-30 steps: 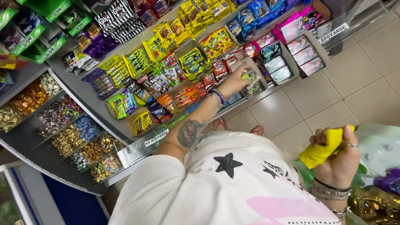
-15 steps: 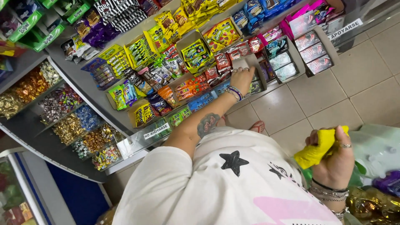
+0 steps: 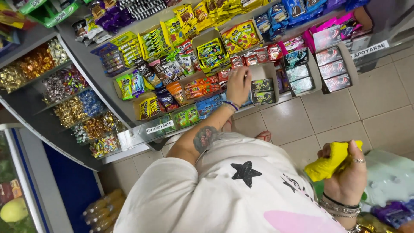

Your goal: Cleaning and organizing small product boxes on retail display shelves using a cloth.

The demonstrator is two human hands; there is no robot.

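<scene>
A person in a white star-print shirt (image 3: 241, 190) reaches the left hand (image 3: 238, 84) up to a sloping sweets rack (image 3: 86, 82) that fills the upper half of the frame. The tattooed left arm stretches almost straight from the centre of the frame, beaded bands at the wrist, the fingers bent down onto small red packets (image 3: 258, 55) at the upper edge of an open cardboard display box (image 3: 264, 84) in the upper centre. Whether that grip has closed on a packet cannot be told, since the back of the hand hides the fingertips.

At the lower right the right hand (image 3: 347, 172) is raised, a ring and bracelets showing, its grip wrapped firmly around a crumpled yellow cloth (image 3: 330, 162), which sticks out to the left of the fist.

The rack carries rows of bright snack packs, gum boxes and chocolate bars; bins of foil-wrapped sweets (image 3: 56, 95) line its left side. Beige floor tiles (image 3: 332, 116) run beneath the rack toward the right edge.
</scene>
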